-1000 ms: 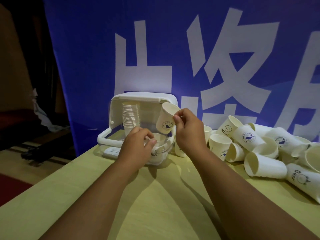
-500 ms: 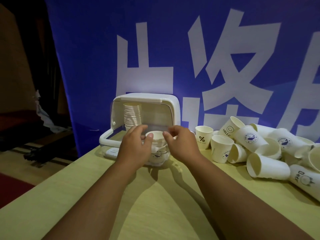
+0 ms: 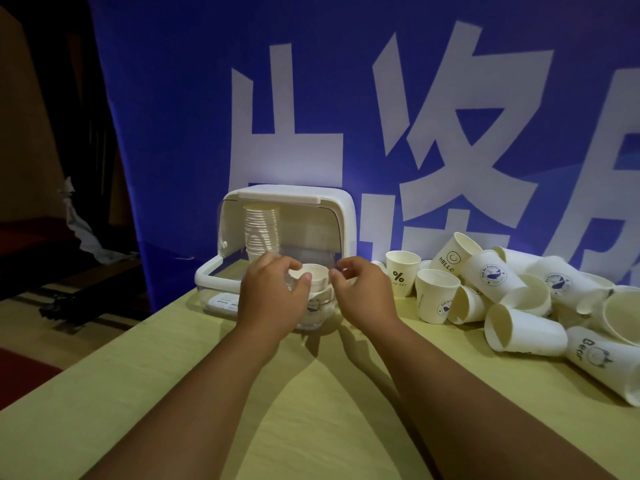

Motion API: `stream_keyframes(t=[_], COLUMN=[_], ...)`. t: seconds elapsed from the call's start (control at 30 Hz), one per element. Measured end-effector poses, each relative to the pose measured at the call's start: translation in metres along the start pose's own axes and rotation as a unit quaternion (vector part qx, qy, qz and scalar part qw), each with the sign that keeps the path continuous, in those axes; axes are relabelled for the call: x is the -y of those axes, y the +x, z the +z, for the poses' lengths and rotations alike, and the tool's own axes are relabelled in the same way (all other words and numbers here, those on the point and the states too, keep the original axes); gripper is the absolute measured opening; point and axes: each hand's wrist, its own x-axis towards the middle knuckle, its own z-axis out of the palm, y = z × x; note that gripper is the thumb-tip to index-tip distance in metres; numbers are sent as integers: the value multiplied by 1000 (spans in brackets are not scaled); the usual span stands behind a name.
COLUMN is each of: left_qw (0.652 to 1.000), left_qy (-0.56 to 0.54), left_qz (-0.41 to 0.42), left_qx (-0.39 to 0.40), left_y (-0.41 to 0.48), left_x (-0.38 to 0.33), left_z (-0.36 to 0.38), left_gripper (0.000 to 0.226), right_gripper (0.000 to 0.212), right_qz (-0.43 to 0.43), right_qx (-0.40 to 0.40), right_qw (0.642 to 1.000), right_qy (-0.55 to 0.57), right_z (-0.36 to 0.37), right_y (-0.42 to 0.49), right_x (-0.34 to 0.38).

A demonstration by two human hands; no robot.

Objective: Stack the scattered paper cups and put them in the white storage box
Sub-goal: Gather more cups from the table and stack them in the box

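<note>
Many cups left to gather, judging from the heap.

Behind everything, a blue banner with large white characters. Under it, a pale yellow-green desk. At the desk's far edge, the white storage box, lid swung up and back, front tray open towards the camera. Right of the box, a loose pile of paper cups, a few upright, most tipped on their sides. Inside the box, at the back left, a tall stack, upright. In front of that, down in the tray, a short stack, mouth up.

Left grip curled round the short stack's left side, thumb up by the rim. Right grip just beside the stack's right side, fingers loosely bent, holding nothing; touching the paper or not, cannot tell.

Step in hand, as a judgement: settling a cup onto the short stack inside the box.

Next move, likely: keep the left grip steadying the stack, reach the right grip across to the nearest upright cup, the one with the percent sign, pinch it near the rim, carry it mouth-up over the stack and lower it straight in. Calls for square alignment and a light touch, to avoid crumpling thin paper rims.
</note>
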Motion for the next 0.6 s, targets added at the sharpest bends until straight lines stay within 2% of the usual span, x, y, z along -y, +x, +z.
stream_keyframes(t=[0.1, 0.13, 0.2, 0.27, 0.33, 0.43, 0.53, 0.6], left_qw=[998, 997, 993, 985, 976, 972, 970, 969], left_qy=[5, -1, -12, -11, -2, 9, -8, -10], left_qz=[68, 82, 105, 120, 112, 65, 29, 35], left_qx=[-3, 12, 60, 125, 185, 226, 239, 244], left_y=[-8, -10, -12, -12, -14, -23, -31, -34], left_x=[-15, -22, -37, -53, -69, -87, -88, -82], left_z=[5, 8, 14, 20, 29, 45, 61, 70], left_gripper=[3, 5, 10, 16, 22, 38, 45, 50], right_gripper=[7, 10, 15, 11, 6, 31, 23, 17], right_qz=[15, 18, 31, 51, 76, 105, 113, 111], right_qx=[-18, -25, -41, -58, -89, -117, -125, -138], right_qw=[1000, 999, 996, 993, 986, 975, 970, 967], right_qy=[-20, -34, -67, -93, -123, -156, -173, -180], right_z=[-20, -27, -43, -58, -72, -84, -86, -86], right_y=[7, 9, 12, 15, 14, 8, 3, 5], right_x=[-5, -7, -15, -23, -33, -50, -68, -75])
